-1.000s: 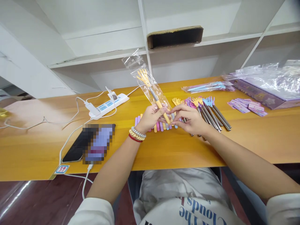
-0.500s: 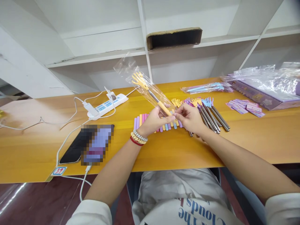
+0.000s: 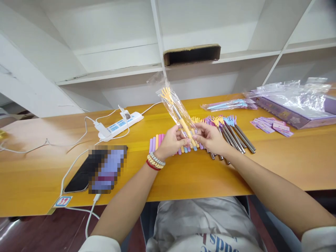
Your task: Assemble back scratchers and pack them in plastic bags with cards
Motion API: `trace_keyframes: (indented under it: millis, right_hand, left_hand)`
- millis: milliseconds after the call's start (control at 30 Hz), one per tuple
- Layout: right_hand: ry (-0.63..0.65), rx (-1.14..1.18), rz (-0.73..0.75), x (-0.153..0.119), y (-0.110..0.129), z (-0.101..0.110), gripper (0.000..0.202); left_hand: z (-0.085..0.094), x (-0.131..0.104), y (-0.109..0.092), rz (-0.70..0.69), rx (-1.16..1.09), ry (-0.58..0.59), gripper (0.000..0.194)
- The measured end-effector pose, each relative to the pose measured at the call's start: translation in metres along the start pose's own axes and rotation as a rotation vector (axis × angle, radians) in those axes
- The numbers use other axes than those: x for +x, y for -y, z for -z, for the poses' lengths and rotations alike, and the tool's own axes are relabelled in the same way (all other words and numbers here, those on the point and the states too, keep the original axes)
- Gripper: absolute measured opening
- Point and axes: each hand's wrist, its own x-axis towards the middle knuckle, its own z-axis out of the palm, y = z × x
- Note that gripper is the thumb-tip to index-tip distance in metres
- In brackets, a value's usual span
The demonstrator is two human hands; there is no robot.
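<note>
A yellow back scratcher (image 3: 187, 130) in a clear bag (image 3: 174, 110) is held between both hands over the worktop (image 3: 194, 180), slanting with its clawed head toward eleven o'clock and its handle end toward five. The left hand (image 3: 170, 142) is partly curled, fingers along the nine o'clock side of the bagged handle and thumb near its lower end; coiled bands (image 3: 156, 161) and a red band (image 3: 152, 167) circle that wrist. The right hand (image 3: 210, 138) is nearly closed, thumb and fingers pinching the lower part of the bag from the three o'clock side. Beneath the hands and out toward nine o'clock lies a row of coloured handles (image 3: 154, 143), partly covered. At three o'clock, beside the right hand, is a pile of metal-rod scratchers (image 3: 235, 138) with yellow, purple and blue heads, and farther out lie pink and purple cards (image 3: 282, 128). Toward two o'clock rests a bagged bundle (image 3: 231, 104), with a purple box (image 3: 317, 122) beyond it under loose plastic (image 3: 294, 90). Toward half past nine is a white power strip (image 3: 115, 127); toward half past eight, a dark phone (image 3: 78, 177) touches a second phone (image 3: 107, 171), whose screen is pixelated. At twelve o'clock, a cardboard box (image 3: 193, 48) sits on the white shelf (image 3: 112, 76).
</note>
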Motion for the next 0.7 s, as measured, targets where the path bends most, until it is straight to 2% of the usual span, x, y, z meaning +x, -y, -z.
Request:
trace_keyframes:
  millis: [100, 267, 333, 467, 567, 700]
  right_hand:
    - [0.203, 0.060, -0.097, 0.0022, -0.0007, 0.0053, 0.028]
    - [0.389, 0.228, -0.199, 0.0030, 0.0016, 0.0103, 0.022]
    - [0.431, 0.259, -0.233, 0.0028, 0.0027, 0.0106, 0.023]
    - [0.404, 0.253, -0.269, 0.0024, 0.0030, 0.0092, 0.027]
    - [0.402, 0.236, -0.299, 0.0023, 0.0036, 0.0068, 0.029]
    - [0.431, 0.201, -0.341, 0.0014, 0.0065, 0.0046, 0.027]
  left_hand:
    - [0.0023, -0.0021, -0.0021, 0.033, 0.029, 0.069, 0.045]
    - [0.0083, -0.0027, -0.0065, 0.101, 0.045, 0.158, 0.044]
    - [0.0100, -0.0032, -0.0075, 0.114, 0.046, 0.186, 0.042]
    - [0.0088, -0.0044, -0.0068, 0.105, 0.031, 0.193, 0.036]
    - [0.0057, -0.0022, -0.0047, 0.079, -0.060, 0.095, 0.029]
    - [0.0057, 0.0047, -0.0016, -0.033, -0.298, -0.207, 0.032]
